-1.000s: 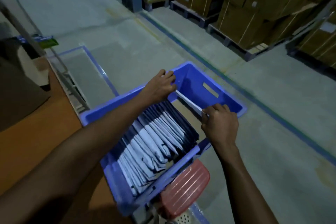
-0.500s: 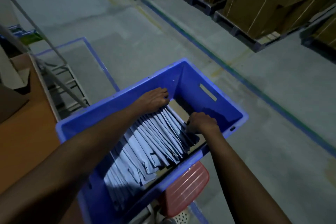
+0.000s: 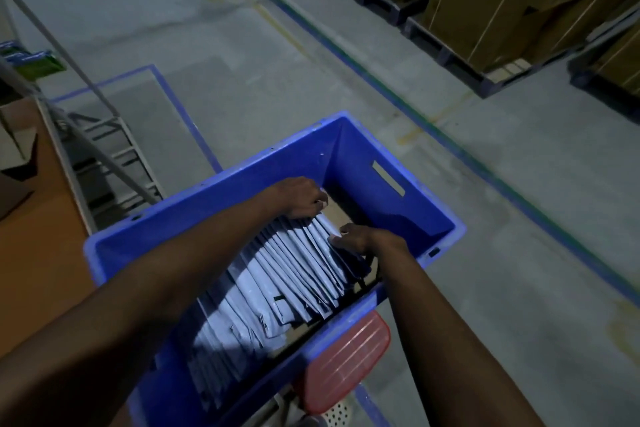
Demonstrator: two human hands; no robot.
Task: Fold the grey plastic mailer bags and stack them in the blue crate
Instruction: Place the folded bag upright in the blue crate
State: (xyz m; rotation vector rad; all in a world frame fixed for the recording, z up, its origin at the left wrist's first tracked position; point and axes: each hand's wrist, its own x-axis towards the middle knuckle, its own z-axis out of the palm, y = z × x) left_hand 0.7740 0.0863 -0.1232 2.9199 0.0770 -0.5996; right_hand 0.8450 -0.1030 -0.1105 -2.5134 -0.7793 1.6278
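The blue crate (image 3: 287, 163) stands in front of me with a slanted row of several folded grey mailer bags (image 3: 294, 274) inside. My left hand (image 3: 299, 198) is at the far end of the row, near the crate's left wall, with its fingers curled over the top edge of the last folded bag (image 3: 325, 224). My right hand (image 3: 360, 237) lies at the same bag's right end. Its fingers are stretched out and press on the bags. Brown cardboard (image 3: 337, 210) shows on the crate floor beyond the row.
A red plastic stool (image 3: 346, 357) sits under the crate's near right corner. A brown table top (image 3: 38, 253) and a metal ladder (image 3: 114, 156) are to the left. Stacked cardboard boxes on pallets (image 3: 485, 0) line the far right, beyond blue floor lines.
A second ago both hands held a folded bag above the crate's open end. They lowered it into the row, and now both hands rest on the bags' tops.
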